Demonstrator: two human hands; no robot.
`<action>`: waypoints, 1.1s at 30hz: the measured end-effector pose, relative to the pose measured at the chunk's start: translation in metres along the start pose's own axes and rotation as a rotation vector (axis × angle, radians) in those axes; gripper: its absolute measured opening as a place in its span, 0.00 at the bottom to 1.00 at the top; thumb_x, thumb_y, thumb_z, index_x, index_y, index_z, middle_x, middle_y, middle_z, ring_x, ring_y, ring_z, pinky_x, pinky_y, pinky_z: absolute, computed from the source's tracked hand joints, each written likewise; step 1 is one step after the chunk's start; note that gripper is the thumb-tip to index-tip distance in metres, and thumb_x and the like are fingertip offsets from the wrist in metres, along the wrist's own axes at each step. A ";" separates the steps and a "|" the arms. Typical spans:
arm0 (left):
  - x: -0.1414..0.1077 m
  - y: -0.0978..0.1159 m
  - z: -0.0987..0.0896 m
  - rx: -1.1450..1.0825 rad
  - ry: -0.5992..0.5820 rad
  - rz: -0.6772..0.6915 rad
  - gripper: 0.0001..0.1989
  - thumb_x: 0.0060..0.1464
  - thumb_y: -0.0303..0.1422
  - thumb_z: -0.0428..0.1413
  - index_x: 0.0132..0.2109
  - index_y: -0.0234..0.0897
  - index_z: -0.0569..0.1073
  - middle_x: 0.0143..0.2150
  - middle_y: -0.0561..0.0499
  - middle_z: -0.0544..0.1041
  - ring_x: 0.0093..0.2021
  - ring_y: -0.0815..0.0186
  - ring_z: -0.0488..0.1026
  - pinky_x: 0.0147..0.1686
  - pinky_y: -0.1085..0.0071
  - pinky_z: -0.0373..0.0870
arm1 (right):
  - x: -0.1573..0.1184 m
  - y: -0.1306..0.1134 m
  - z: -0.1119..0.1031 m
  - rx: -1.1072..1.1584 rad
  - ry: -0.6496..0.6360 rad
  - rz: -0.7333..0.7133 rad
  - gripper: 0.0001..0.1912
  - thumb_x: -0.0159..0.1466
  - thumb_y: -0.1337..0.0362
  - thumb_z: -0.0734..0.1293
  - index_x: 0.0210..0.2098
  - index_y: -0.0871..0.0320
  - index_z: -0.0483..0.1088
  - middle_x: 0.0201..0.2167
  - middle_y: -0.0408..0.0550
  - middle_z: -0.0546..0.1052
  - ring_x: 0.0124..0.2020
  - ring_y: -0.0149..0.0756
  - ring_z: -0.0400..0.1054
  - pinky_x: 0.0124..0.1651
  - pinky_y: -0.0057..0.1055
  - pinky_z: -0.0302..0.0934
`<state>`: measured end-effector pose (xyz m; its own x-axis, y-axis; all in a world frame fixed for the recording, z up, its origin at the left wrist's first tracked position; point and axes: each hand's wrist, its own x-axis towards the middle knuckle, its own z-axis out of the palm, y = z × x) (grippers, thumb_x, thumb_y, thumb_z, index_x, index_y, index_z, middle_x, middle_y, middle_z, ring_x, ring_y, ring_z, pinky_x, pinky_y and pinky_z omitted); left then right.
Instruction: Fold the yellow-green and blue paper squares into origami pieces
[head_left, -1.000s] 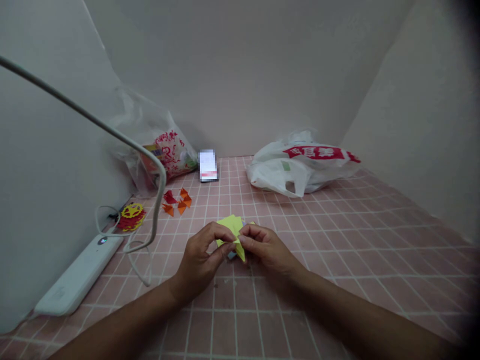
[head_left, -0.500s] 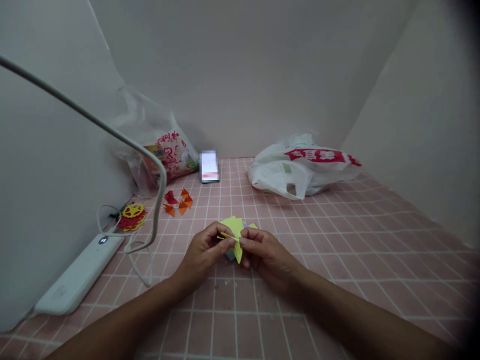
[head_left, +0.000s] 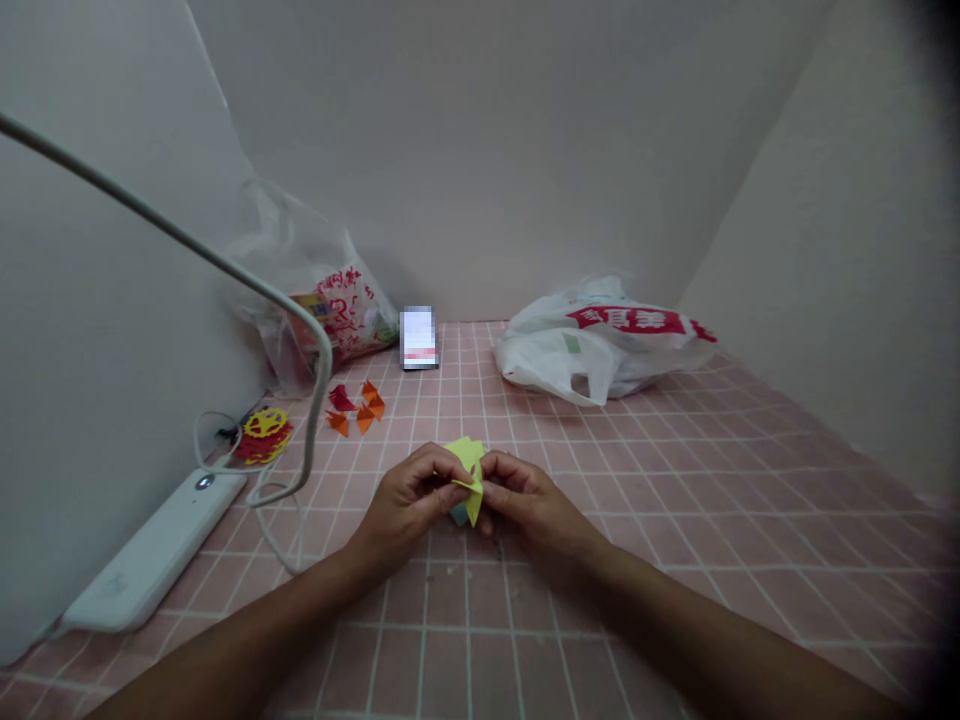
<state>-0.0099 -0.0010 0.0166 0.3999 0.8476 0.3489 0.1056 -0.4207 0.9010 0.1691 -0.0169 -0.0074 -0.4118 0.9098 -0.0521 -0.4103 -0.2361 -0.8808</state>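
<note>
Over the middle of the tiled-pattern table, my left hand (head_left: 412,498) is closed, pinching a small piece of folded yellow paper (head_left: 475,506) between thumb and fingers. My right hand (head_left: 534,505) grips the same paper from its right side, thumb and fingertips pressed together. A pointed end of the paper hangs down between both hands. More yellow paper (head_left: 460,448) shows just behind the fingers; whether it is part of the held piece I cannot tell. A bit of blue-grey paper (head_left: 460,514) peeks out below, mostly covered by my hands.
Orange folded pieces (head_left: 365,417) and a red folded piece (head_left: 341,398) lie left of centre. Red and yellow cut-outs (head_left: 265,432) sit near a white power bank (head_left: 154,550) with a cable (head_left: 319,400). A phone (head_left: 418,338) stands between two plastic bags (head_left: 352,310) (head_left: 555,350).
The thin yellow flap near my left thumb has been drawn in toward the paper's middle and shows less. Both hands keep nearly the same place.
</note>
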 end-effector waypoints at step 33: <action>-0.009 0.005 0.005 0.417 0.110 0.250 0.05 0.58 0.21 0.55 0.38 0.36 0.70 0.34 0.52 0.72 0.34 0.69 0.71 0.35 0.74 0.68 | 0.000 0.002 0.005 0.083 0.091 -0.032 0.13 0.54 0.63 0.74 0.36 0.57 0.68 0.29 0.42 0.74 0.24 0.27 0.65 0.29 0.27 0.59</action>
<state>-0.0087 -0.0120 0.0171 0.3639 0.7236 0.5865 0.3828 -0.6902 0.6141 0.1645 -0.0192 -0.0074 -0.3231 0.9438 -0.0704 -0.4893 -0.2302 -0.8412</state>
